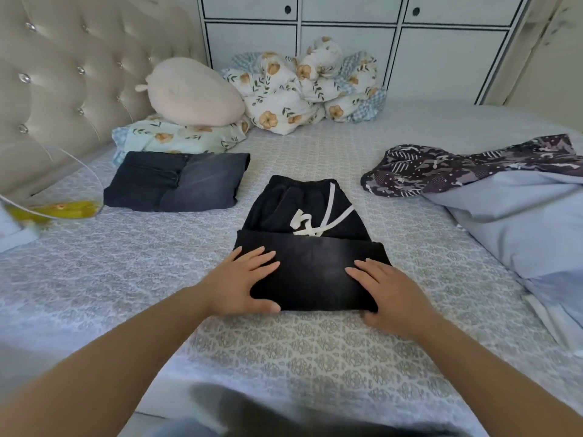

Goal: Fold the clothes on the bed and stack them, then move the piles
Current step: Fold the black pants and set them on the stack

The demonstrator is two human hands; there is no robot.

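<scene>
Black drawstring pants (310, 244) lie mid-bed, folded up on themselves w/ the waistband and white cord (318, 216) at the far end and the doubled leg part nearest the person; left hand (244, 283) lies flat on the left side of the fold, fingers straight and spread, thumb hooked along the near edge; right hand (386, 293) flat on the right side, fingers straight on top, thumb tucked at the near corner, so neither hand clamps the cloth, both just press it; further left, well apart, a folded dark grey pair of jeans (176, 182) sits near the headboard (60, 89); to the right, an unfolded purple patterned garment (467, 167) sprawls, touching a pale blue garment (517, 222) heaped toward the bed's right edge; all on the patterned bedsheet (299, 348); at the back, a pink plush pillow (192, 91) on a floral pillow (176, 138), beside a bunched floral quilt (303, 86); white cupboard doors (347, 36) behind.
</scene>
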